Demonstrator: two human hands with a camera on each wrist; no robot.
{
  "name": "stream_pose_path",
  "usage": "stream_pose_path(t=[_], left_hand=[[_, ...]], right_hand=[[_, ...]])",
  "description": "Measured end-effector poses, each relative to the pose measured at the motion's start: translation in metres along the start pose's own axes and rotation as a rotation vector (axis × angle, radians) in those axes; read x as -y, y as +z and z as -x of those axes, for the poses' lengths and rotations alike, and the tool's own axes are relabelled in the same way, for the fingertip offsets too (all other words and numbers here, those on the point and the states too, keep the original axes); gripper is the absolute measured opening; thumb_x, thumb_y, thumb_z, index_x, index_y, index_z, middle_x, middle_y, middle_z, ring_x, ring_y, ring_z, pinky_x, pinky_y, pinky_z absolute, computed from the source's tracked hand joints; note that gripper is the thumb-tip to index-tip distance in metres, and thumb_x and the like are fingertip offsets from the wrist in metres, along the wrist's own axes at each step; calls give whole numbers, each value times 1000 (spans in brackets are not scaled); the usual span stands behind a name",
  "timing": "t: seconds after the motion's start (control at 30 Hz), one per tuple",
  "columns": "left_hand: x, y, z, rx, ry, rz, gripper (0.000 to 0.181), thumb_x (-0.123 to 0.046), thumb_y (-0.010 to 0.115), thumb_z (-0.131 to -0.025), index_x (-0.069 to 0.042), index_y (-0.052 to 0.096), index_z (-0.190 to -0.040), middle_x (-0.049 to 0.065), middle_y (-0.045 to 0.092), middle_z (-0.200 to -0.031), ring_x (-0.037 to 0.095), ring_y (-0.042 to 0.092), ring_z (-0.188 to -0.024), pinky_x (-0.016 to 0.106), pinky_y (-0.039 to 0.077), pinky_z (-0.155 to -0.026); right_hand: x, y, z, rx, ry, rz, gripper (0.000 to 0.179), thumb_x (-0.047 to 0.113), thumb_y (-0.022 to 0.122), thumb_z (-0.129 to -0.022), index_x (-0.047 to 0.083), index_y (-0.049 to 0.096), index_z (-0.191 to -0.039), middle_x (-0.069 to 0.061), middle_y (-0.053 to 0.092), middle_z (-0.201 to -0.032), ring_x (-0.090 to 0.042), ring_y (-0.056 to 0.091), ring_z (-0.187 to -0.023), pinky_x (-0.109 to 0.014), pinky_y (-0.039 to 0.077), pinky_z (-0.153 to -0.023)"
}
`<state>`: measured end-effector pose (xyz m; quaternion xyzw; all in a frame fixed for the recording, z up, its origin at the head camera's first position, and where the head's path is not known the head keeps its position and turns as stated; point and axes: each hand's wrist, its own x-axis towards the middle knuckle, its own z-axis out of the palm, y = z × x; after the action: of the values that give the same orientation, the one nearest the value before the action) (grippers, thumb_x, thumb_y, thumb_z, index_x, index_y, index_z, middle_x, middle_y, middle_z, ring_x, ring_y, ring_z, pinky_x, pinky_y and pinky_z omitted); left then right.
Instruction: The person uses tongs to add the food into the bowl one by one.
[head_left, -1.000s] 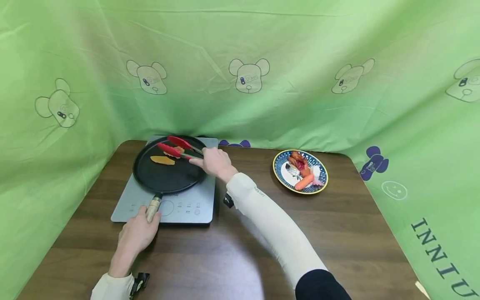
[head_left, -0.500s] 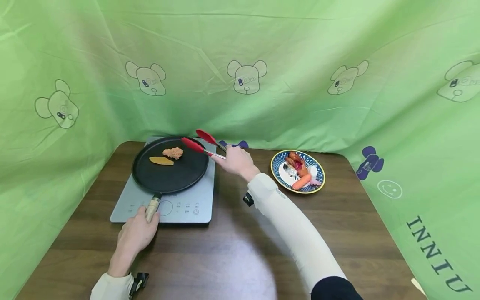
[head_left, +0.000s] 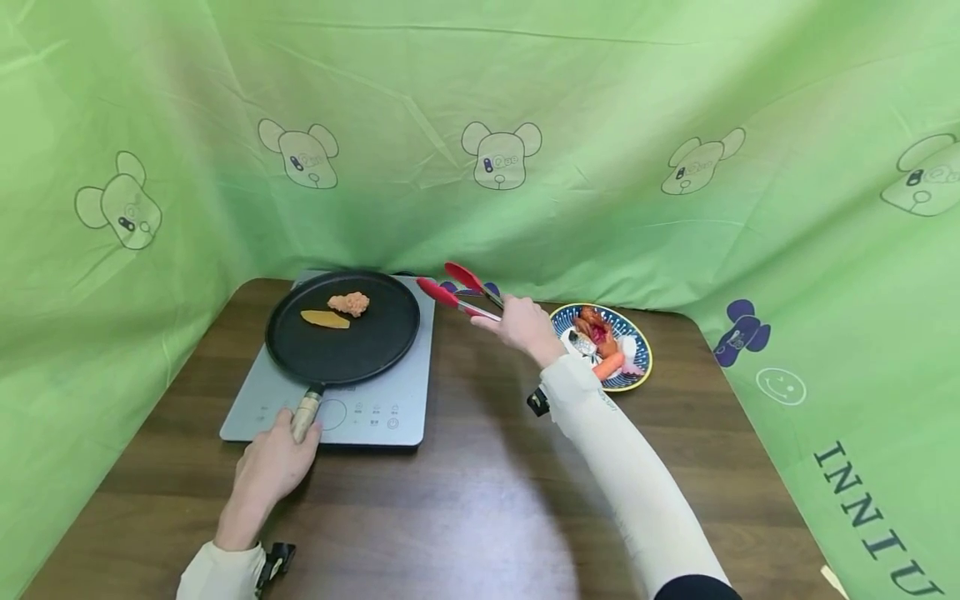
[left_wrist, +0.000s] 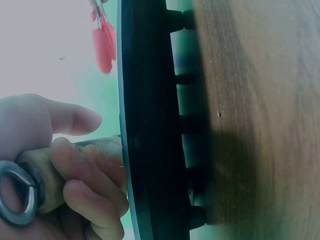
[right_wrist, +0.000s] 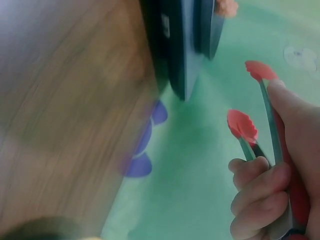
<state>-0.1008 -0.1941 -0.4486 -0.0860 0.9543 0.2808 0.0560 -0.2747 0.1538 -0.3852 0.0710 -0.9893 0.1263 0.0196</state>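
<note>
My left hand (head_left: pixel 273 462) grips the light handle (head_left: pixel 306 414) of a round black frying pan (head_left: pixel 341 354); in the left wrist view its fingers curl round that handle. On the pan lie a lumpy orange-brown piece of food (head_left: pixel 349 303), like fried chicken, and a flat yellow-brown strip (head_left: pixel 325 319). My right hand (head_left: pixel 521 327) holds red-tipped tongs (head_left: pixel 442 293) over the table, between pan and plate. The tong tips stand apart with nothing between them, as the right wrist view also shows. Just beyond the right wrist is a blue-patterned plate (head_left: pixel 643 367), partly hidden by the arm.
Under the pan sits a grey induction cooker (head_left: pixel 405 408) on the brown wooden table (head_left: pixel 465 492). Food pieces on the plate include an orange sausage-like one (head_left: pixel 608 366). A green curtain (head_left: pixel 585 225) hangs along the table's back and sides.
My right hand has moved right with the tongs, from over the pan towards the plate. Both food pieces stay on the pan. The left hand keeps its hold on the handle.
</note>
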Motion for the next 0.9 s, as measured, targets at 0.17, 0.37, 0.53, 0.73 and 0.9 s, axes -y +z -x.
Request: stream_pose_path(t=[0.17,0.37,0.53,0.73,0.9], left_hand=[[0,-1,1,7,3,-1,52,-47,41,-95,3,41,-110,12,44,-67,25,44,-53,37,33,-45],[-1,-1,2,11,-1,2,54,-48,40,-96,3,40,-112,11,43,-67,25,44,-52,36,33,-45],[-2,-1,1,22,0,7,58,-51,38,-96,4,39,-114,11,43,-67,24,43,-52,36,32,-45],[-1,-1,0,28,-4,5,60,-52,37,-96,5,38,-116,12,43,-68,24,43,-53,36,32,-45],[-2,-1,1,34,-8,9,61,-52,37,-96,5,37,-117,11,43,-68,24,43,-52,35,32,-45]], right_hand=[[-25,-5,6,-16,37,0,75,73,53,-78,3,54,-102,-17,60,-87,-33,61,-78,-45,48,-67],[-54,-13,13,-31,99,-34,72,71,53,-80,2,50,-104,-18,58,-88,-34,60,-78,-46,46,-64],[-76,-18,18,-41,136,-54,68,70,52,-81,4,53,-96,-15,58,-85,-34,59,-77,-45,44,-61],[-98,-21,23,-49,162,-43,60,65,54,-82,6,52,-78,-11,53,-70,-29,53,-63,-39,39,-51],[-116,-21,27,-87,235,-16,54,63,55,-83,10,51,-72,-14,54,-71,-30,54,-63,-42,40,-50]])
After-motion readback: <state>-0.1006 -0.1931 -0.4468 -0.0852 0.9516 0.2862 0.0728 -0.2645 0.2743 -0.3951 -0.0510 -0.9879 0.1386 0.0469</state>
